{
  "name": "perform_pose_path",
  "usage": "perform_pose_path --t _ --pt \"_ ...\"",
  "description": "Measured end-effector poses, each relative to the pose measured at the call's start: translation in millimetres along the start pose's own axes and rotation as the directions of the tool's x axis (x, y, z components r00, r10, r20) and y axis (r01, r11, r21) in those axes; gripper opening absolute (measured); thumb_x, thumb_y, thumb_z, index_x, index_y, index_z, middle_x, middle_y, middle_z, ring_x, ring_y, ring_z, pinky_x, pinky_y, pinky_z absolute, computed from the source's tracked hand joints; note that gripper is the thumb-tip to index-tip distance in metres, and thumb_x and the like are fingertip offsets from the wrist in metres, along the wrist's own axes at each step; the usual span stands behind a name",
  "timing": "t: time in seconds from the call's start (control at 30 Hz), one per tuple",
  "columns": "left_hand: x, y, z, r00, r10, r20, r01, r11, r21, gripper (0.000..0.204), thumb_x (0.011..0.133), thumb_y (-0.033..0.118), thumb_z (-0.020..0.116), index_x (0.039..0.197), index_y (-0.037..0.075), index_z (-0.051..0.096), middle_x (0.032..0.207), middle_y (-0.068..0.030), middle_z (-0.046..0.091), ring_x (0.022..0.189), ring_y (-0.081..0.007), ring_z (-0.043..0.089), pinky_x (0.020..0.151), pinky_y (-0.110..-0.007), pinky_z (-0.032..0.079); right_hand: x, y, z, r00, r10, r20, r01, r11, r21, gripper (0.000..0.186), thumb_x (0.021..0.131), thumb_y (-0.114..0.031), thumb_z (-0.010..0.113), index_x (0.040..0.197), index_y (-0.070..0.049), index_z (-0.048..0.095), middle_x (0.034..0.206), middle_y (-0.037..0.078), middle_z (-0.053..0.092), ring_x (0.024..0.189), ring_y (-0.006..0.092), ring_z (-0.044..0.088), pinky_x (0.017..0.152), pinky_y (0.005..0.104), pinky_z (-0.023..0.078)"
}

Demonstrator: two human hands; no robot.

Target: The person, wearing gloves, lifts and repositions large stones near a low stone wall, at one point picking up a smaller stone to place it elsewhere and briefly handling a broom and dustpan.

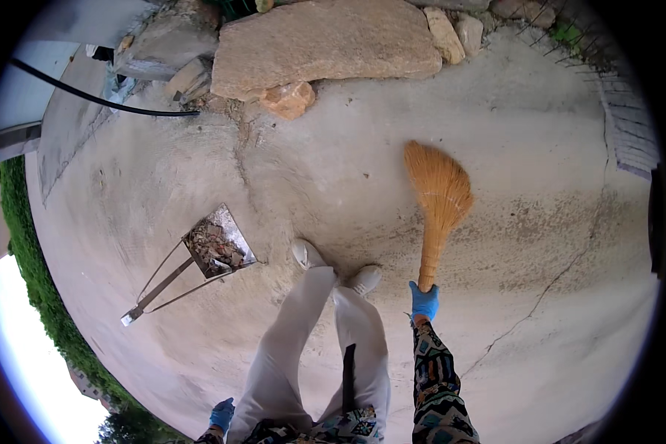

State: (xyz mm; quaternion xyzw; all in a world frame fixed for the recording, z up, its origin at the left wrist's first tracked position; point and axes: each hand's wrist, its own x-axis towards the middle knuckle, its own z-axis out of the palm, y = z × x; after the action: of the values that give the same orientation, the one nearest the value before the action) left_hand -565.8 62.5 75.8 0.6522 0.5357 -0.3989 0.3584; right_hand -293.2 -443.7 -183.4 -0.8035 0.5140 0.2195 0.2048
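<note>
Through the head view I had a worn concrete yard, pale grey-beige, bent along the fisheye rim. A thin crack ran diagonally across the right part of the frame; dark specks of grit were scattered right of centre. Upper centre: a large tan stone slab, with a smaller orange-brown rock against its lower edge. Upper left: a black hose curved in over the concrete. Left rim: a green hedge, with bright sky outside it.

Right hand, blue-gloved, lower right of centre: fingers wrapped around the handle of a straw broom. Broom lay right of centre, its fan of bristles toward the top of the frame. Left hand, also blue-gloved, was at the lower edge beside the pale trousers; I could not tell how its fingers stood. Left of centre, a long-handled metal dustpan sat on the concrete, well apart from the broom, with brownish debris in it.
</note>
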Motion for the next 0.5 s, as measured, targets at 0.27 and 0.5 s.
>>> perform_pose_path --t 0.27,0.5 --pt "-26.2 5.8 26.2 0.979 0.197 -0.056 -0.198 0.98 -0.01 0.024 0.082 0.017 0.047 0.105 0.01 0.052 0.074 -0.006 0.06 0.06 -0.0128 0.056 0.053 -0.025 0.046 -30.8 -103.5 -39.8 0.954 -0.284 0.1 0.286 0.958 -0.012 0.054 0.061 -0.046 0.064 0.092 -0.005 0.05 0.079 0.018 0.058 0.075 0.0346 0.056 0.061 0.0395 0.044" --pt "19.7 -1.4 45.4 0.958 0.273 -0.084 -0.284 0.936 -0.207 0.026 0.08 0.007 0.045 0.105 0.008 0.053 0.072 -0.0036 0.059 0.057 -0.0105 0.054 0.054 -0.023 0.045 53.0 -190.5 54.5 0.842 -0.45 0.299 0.367 0.882 0.294 0.032 0.075 -0.032 0.055 0.092 -0.006 0.045 0.065 0.005 0.05 0.05 0.0176 0.048 0.042 0.0298 0.038"
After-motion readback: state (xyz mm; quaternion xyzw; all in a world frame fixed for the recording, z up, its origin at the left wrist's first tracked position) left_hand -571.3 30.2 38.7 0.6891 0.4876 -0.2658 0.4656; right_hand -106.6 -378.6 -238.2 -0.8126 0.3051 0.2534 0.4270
